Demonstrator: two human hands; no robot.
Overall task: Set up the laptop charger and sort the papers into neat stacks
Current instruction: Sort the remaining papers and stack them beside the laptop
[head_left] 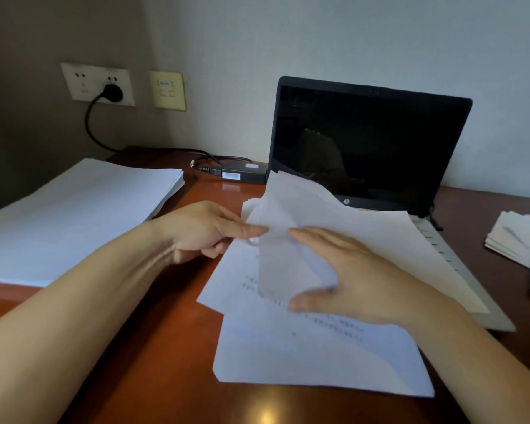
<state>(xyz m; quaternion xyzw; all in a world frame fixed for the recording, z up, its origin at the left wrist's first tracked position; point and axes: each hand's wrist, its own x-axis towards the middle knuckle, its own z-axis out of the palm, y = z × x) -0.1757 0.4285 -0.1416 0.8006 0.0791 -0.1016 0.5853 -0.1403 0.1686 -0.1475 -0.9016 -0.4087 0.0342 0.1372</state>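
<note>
The left hand (205, 231) pinched the left edge of a lifted sheet (277, 264) between thumb and forefinger. Its other fingers were curled beneath and its forearm reached in low from the near left. The right hand (352, 276) faced it from the other side, fingers nearly straight and thumb spread wide, spanning the sheet. Motion blur hid whether it actually gripped the paper or only steadied it. Held that way, the sheet stood tilted clear of the loose papers (318, 356) under it, probably so that it could be peeled off alone and moved.

Those loose papers lay fanned and askew on the desk (166, 347) in front of the person. Some of them overlapped the keyboard of the open laptop (367, 142), whose screen was dark. To the far left sat a squared-up neat stack (74, 215), the likely place for the sheet in hand. A smaller pile (514, 237) rested at the right edge, well apart.

The charger brick (242, 174) lay just beside the laptop's left side. Its plug (112, 93) was seated in the wall socket (74, 84), so the mains end looked done, but the join to the laptop was not visible. The sorting seemed only partway along.
</note>
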